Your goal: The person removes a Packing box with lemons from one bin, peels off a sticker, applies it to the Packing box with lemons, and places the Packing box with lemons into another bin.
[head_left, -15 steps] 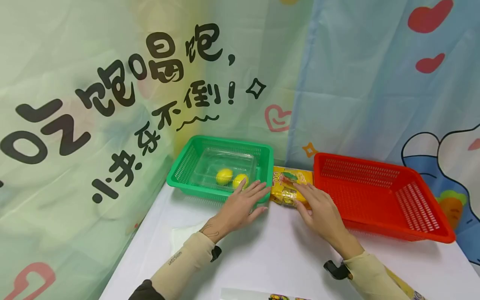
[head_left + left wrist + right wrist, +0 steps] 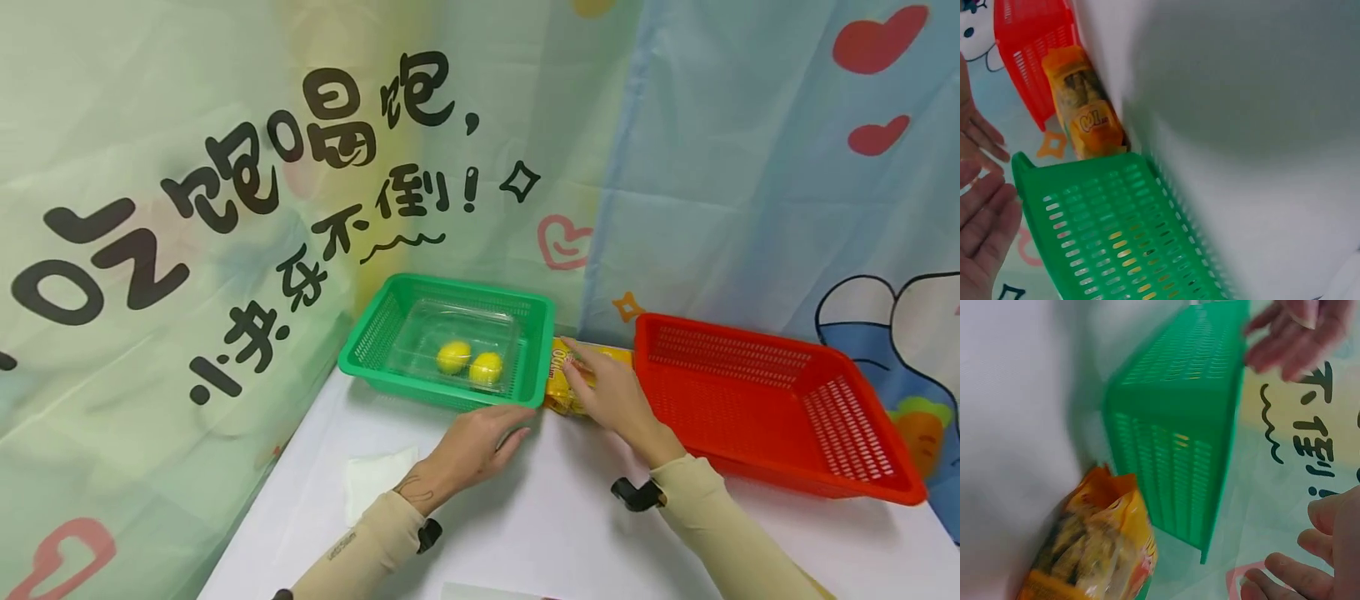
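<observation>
A green basket [image 2: 442,398] stands at the back left and holds a clear plastic box [image 2: 420,325] with two yellow lemons [image 2: 453,357]. At its front right corner is my left hand [image 2: 468,446], palm down with fingers extended; whether the fingertips touch the rim I cannot tell. My right hand [image 2: 618,400] is over a yellow snack bag [image 2: 559,390], its fingers loosely bent and pointing toward the green basket. The right wrist view shows the snack bag [image 2: 1094,550] beside the basket, apart from the right fingers [image 2: 1297,575].
A red basket [image 2: 750,400] stands on the right, beyond the snack bag. On the white table [image 2: 540,517] a white tissue [image 2: 378,479] lies at the left. A flat clear sheet [image 2: 487,592] shows at the front edge. Printed curtains hang behind.
My left hand has drawn back from over the green basket to its front corner. The right hand has shifted left over the snack bag. The head view has shifted slightly.
</observation>
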`<move>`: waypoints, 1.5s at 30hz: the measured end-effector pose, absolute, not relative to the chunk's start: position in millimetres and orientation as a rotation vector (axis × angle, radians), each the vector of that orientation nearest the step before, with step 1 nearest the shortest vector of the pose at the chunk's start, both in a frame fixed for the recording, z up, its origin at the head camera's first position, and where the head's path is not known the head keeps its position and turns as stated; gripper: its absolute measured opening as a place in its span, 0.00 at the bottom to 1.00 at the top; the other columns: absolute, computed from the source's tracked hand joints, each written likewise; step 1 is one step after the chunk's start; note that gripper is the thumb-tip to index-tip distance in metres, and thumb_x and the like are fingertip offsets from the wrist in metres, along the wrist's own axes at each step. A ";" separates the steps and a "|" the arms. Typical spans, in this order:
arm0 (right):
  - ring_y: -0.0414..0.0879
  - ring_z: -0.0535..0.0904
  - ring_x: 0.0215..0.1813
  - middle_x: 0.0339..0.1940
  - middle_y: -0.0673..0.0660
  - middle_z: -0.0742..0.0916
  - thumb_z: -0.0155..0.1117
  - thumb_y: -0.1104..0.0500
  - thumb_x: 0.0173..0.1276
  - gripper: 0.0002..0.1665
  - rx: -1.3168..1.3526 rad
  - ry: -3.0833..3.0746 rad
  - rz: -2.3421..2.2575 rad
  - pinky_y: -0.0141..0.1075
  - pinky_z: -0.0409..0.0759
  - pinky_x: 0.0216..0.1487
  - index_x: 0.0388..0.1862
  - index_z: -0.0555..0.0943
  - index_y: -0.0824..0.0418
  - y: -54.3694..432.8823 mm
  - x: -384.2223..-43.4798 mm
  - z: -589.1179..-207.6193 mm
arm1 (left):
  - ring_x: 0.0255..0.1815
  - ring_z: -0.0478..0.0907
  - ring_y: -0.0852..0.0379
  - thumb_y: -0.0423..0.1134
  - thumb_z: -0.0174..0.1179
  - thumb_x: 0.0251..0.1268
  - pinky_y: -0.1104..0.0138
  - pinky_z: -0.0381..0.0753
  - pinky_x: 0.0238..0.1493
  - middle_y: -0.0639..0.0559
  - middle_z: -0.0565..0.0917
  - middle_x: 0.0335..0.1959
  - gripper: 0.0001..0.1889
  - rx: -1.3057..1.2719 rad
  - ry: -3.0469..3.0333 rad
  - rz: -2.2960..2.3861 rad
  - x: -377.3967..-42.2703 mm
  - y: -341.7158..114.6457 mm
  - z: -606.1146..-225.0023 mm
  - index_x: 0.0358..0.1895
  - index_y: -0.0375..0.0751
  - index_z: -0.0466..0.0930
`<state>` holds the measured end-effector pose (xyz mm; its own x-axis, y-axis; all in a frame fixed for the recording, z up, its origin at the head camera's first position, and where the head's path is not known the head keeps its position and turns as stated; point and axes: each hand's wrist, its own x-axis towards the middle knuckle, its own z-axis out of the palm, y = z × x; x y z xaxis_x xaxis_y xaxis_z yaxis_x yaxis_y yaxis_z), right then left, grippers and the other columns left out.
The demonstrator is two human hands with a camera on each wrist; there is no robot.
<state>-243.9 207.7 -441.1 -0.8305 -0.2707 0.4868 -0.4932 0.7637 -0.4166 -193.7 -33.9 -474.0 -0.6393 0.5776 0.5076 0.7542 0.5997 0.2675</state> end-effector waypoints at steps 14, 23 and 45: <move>0.61 0.81 0.63 0.66 0.64 0.82 0.55 0.48 0.79 0.30 0.344 -2.826 1.187 0.56 0.78 0.63 0.76 0.70 0.57 172.2 -279.4 -426.7 | 0.29 0.83 0.58 0.47 0.57 0.76 0.69 0.81 0.31 0.48 0.89 0.31 0.16 -0.371 -2.588 -1.695 -206.7 -64.2 -500.2 0.39 0.39 0.89; 0.59 0.77 0.68 0.69 0.63 0.80 0.53 0.43 0.79 0.34 0.267 -2.887 1.290 0.55 0.78 0.63 0.79 0.65 0.53 159.3 -304.2 -424.9 | 0.29 0.82 0.60 0.55 0.57 0.74 0.67 0.78 0.33 0.52 0.88 0.31 0.25 0.229 -2.246 -2.379 -218.8 -83.4 -508.1 0.44 0.31 0.86; 0.62 0.52 0.83 0.85 0.60 0.54 0.52 0.41 0.79 0.45 -0.043 -2.941 1.759 0.62 0.59 0.76 0.84 0.47 0.54 114.3 -326.1 -439.6 | 0.29 0.81 0.62 0.51 0.60 0.74 0.69 0.76 0.33 0.58 0.87 0.27 0.23 0.359 -2.129 -2.464 -220.4 -84.8 -513.7 0.48 0.29 0.83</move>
<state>-326.1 114.3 -439.6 -0.9592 -0.1237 -0.2544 0.1656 0.4835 -0.8595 -220.4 -84.8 -513.7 -0.9670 -0.0407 -0.2515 -0.2430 -0.1501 0.9584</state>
